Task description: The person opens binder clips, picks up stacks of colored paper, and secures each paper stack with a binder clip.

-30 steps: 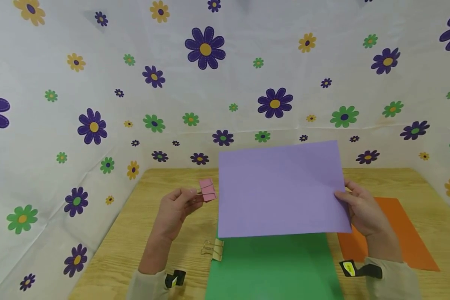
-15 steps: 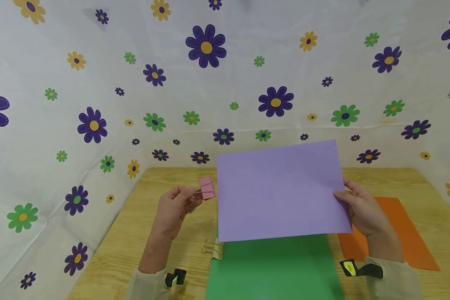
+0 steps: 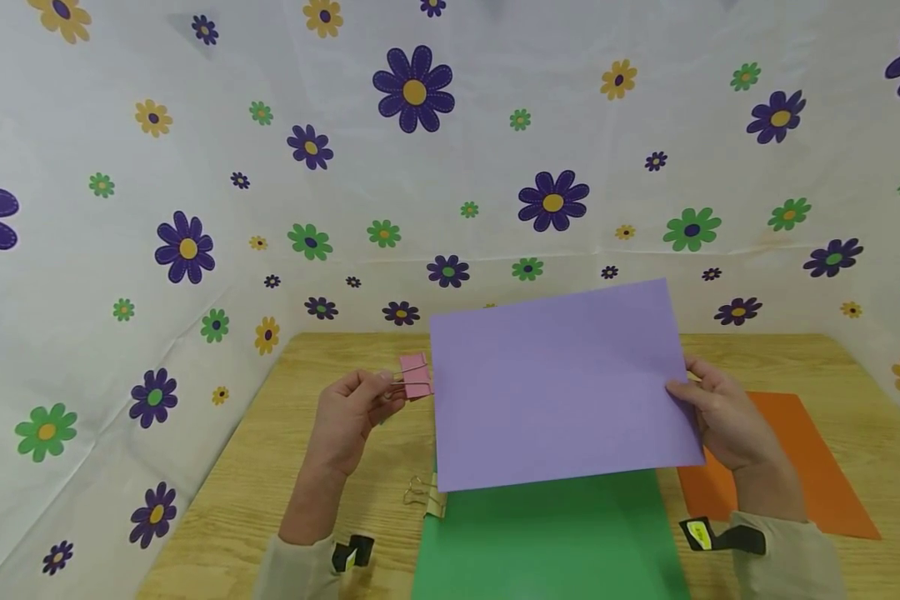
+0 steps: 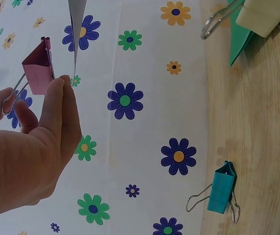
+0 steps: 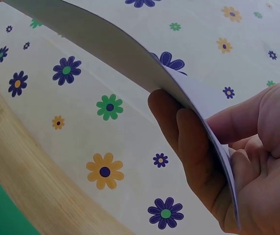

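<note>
My left hand (image 3: 351,417) pinches the wire handles of a pink binder clip (image 3: 416,376), just left of a purple sheet of paper (image 3: 555,387). In the left wrist view, the clip's mouth (image 4: 46,40) looks closed and stands apart from the sheet's edge (image 4: 76,29). With thumb in front and fingers behind, my right hand (image 3: 729,421) holds the sheet by its right edge. The sheet is raised and tilted, its left end lower. Beneath it lies a green sheet (image 3: 555,542), with a pale yellow binder clip (image 3: 435,498) at its left edge, partly covered by the purple sheet.
An orange sheet (image 3: 810,467) lies on the wooden table (image 3: 270,467) at the right, partly behind my right forearm. A teal binder clip (image 4: 221,190) rests on the table in the left wrist view. Flower-patterned cloth (image 3: 480,150) hangs around the back and sides.
The purple sheet has tilted, its left end dropping and shifting slightly left towards the pink binder clip. Both hands keep their hold and have barely moved.
</note>
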Demonstrator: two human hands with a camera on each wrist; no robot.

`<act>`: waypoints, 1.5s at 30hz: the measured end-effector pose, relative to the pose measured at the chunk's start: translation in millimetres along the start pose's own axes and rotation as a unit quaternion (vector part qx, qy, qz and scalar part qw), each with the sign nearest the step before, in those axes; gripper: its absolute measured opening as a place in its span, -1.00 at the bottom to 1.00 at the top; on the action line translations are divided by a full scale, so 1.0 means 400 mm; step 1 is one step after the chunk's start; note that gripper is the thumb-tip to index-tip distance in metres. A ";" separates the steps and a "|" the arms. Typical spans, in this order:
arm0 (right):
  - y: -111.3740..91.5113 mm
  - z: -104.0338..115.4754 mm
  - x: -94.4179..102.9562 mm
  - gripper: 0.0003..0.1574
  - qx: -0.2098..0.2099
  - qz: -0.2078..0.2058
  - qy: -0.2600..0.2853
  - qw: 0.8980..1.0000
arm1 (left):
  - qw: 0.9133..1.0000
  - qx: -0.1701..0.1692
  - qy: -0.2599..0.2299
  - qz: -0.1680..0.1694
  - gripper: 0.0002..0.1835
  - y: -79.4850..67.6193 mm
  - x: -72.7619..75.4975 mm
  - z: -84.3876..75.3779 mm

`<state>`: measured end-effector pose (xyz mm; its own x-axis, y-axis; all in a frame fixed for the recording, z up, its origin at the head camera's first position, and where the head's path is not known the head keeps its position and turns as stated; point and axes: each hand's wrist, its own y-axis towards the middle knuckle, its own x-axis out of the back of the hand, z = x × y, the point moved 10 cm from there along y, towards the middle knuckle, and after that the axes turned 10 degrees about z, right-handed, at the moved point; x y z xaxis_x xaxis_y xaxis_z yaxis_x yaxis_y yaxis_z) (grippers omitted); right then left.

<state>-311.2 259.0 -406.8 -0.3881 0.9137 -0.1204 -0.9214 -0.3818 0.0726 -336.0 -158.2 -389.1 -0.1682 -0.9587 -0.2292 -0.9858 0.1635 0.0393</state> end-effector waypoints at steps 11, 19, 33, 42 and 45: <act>0.003 0.002 -0.003 -0.70 0.005 0.009 -0.002 1.000 | 1.000 -0.012 0.006 -0.002 -0.75 -0.001 -0.005 -0.009; 0.001 0.002 -0.005 -0.70 0.000 0.011 -0.010 1.000 | 1.000 -0.013 0.003 -0.008 -0.75 -0.007 -0.002 -0.012; -0.002 0.006 -0.009 -0.69 0.003 0.015 -0.011 1.000 | 1.000 -0.011 0.007 -0.021 -0.83 -0.005 0.006 -0.012; -0.001 0.005 -0.016 -0.67 -0.004 0.018 -0.013 1.000 | 1.000 -0.005 0.006 -0.026 -0.86 -0.004 0.008 -0.007; 0.000 0.007 -0.018 -0.69 -0.001 0.020 -0.015 1.000 | 1.000 -0.005 0.006 -0.029 -0.87 -0.005 0.010 -0.007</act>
<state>-308.2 252.8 -403.3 -0.4231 0.9018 -0.0877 -0.9055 -0.4175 0.0754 -334.7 -162.8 -387.4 -0.1113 -0.9693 -0.2194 -0.9937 0.1061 0.0354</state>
